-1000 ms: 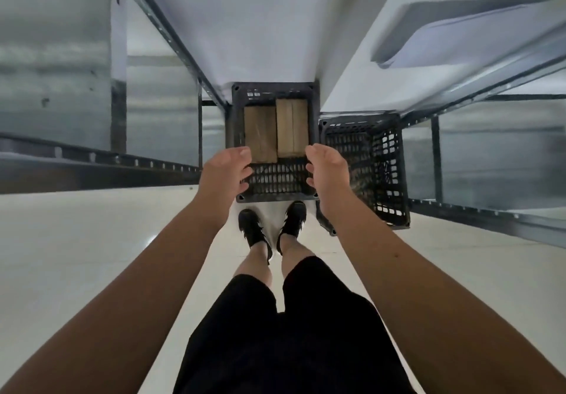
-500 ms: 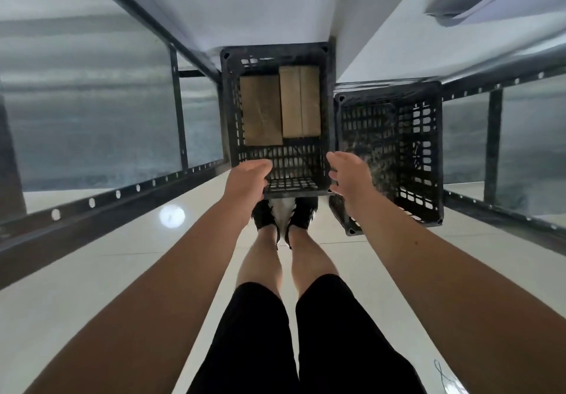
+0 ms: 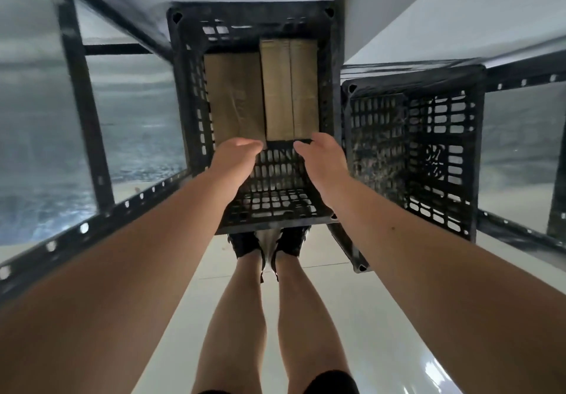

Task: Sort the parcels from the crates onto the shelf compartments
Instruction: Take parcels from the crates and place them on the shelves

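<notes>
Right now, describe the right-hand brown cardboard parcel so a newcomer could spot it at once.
Start at the left black slatted plastic crate, ahead of the person's shoes. Two brown cardboard parcels lie inside; yours is the right-hand parcel, split by a lengthwise seam and reaching further back than the left-hand parcel.

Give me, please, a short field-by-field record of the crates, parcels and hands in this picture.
Left crate: on the floor, holds brown parcels
Left parcel: lies beside the right parcel
Right parcel: seam down its middle
Right crate: no parcel visible inside
Left hand: inside left crate, at left parcel's near end
Right hand: at right parcel's near end
Grip: neither hand holds anything
Contact with parcels: cannot tell
</notes>
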